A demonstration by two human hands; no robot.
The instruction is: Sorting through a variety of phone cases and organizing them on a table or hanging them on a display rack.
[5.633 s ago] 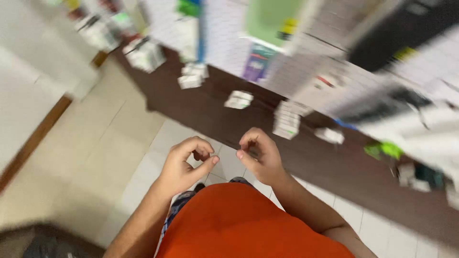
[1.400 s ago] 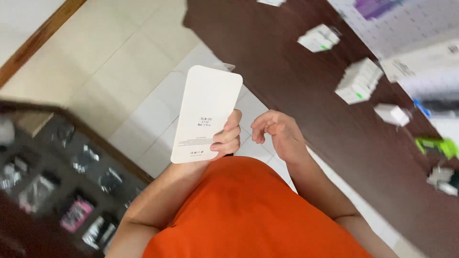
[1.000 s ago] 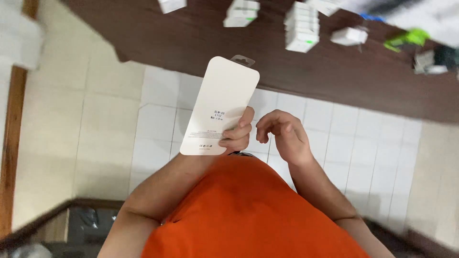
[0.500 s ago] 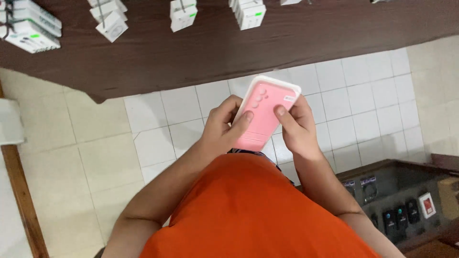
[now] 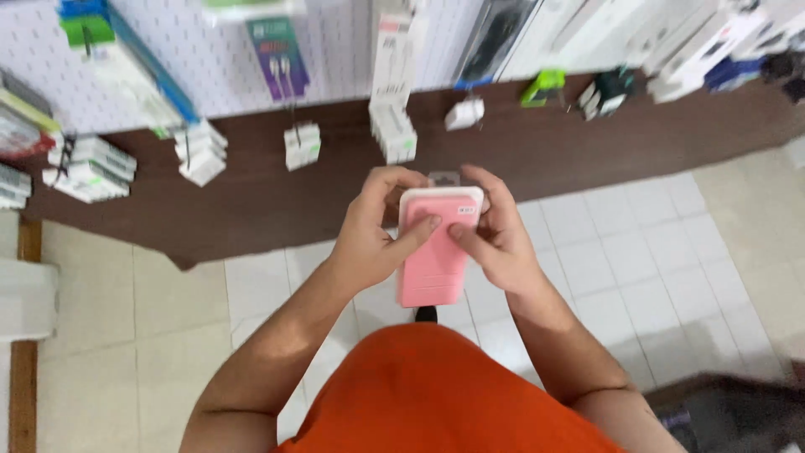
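Note:
Both my hands hold a flat pink phone-case package (image 5: 434, 262) with a white rim and a clear hang tab at its top, upright in front of my orange shirt. My left hand (image 5: 375, 228) grips its left edge, thumb lying across the pink face. My right hand (image 5: 494, 235) grips the right edge, thumb also pressing on the face. The package's lower end hangs free below my hands.
A dark brown panel (image 5: 251, 193) runs across the wall, with small white boxes (image 5: 302, 145) hanging on it. Above is a white pegboard (image 5: 210, 59) with hanging packaged accessories. White and beige floor tiles (image 5: 637, 252) lie below. A dark display case (image 5: 738, 415) sits at lower right.
The white-backed package held in my left hand alone was turned pink face up and taken in both hands. My view swung up to the wall display.

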